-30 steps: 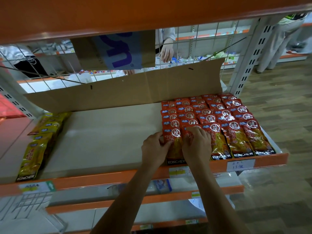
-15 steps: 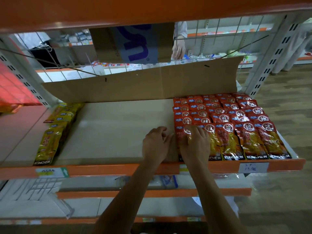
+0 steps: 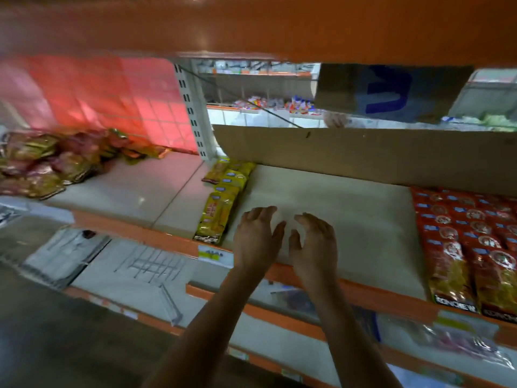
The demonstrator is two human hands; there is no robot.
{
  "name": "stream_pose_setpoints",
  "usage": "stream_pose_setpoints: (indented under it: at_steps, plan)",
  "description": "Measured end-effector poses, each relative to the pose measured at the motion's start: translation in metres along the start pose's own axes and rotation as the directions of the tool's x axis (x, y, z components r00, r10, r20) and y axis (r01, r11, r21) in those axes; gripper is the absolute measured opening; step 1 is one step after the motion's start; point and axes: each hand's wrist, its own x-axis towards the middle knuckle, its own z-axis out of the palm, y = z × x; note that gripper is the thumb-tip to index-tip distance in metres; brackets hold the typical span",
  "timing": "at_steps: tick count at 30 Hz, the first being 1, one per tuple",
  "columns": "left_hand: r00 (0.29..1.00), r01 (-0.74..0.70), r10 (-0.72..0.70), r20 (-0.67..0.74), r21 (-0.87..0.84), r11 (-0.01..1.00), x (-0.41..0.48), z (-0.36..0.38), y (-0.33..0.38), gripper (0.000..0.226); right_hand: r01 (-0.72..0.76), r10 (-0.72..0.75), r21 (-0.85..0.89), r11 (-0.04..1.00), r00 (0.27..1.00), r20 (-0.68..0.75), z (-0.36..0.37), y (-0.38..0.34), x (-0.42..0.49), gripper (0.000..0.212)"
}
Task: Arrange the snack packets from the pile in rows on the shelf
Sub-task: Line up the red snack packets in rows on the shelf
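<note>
In the head view, the left hand (image 3: 256, 239) and right hand (image 3: 314, 245) hover side by side over the bare middle of the beige, orange-lipped shelf (image 3: 349, 208), fingers loosely spread, holding nothing. Red snack packets (image 3: 470, 242) lie in overlapping rows at the right and a row of yellow packets (image 3: 223, 200) at the left, probably leaving this gap for the next rows. The jumbled pile of foil packets (image 3: 50, 163) sits well apart in the left bay.

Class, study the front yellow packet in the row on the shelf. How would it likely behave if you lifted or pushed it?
The yellow packet is probably floppy and light: it lies flat, overlapping its neighbour. Its glossy film looks slippery, so a push would likely slide it on the shelf. It seems unlikely to roll.
</note>
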Motion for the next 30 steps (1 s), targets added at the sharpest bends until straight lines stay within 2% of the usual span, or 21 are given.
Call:
stream_pose_setpoints:
  at_steps: [6,10,18,24,30]
  plan:
    - [0.997,0.06,-0.058,-0.054,0.03,0.998,0.002,-0.063,-0.096,0.033,0.136,-0.137,0.039,0.99,0.99,0.027,0.079,-0.086,-0.009,0.022]
    - [0.991,0.105,-0.1,-0.084,0.054,0.993,0.002,-0.097,-0.153,0.038,0.117,-0.122,0.103,0.988,0.992,0.039,0.124,-0.136,-0.016,0.02]
    - [0.966,0.216,-0.203,-0.161,0.066,0.974,0.016,-0.141,-0.236,0.041,0.213,-0.215,0.028,0.977,0.958,0.19,0.188,-0.2,-0.007,0.026]
    - [0.938,0.321,-0.303,-0.167,0.1,0.942,0.048,-0.16,-0.293,0.045,0.107,-0.134,0.121,0.987,0.962,0.238,0.24,-0.241,0.012,0.032]
    - [0.902,0.43,-0.413,-0.126,0.188,0.883,0.099,-0.184,-0.351,0.052,0.122,-0.166,0.163,0.979,0.943,0.289,0.297,-0.288,0.056,0.033]
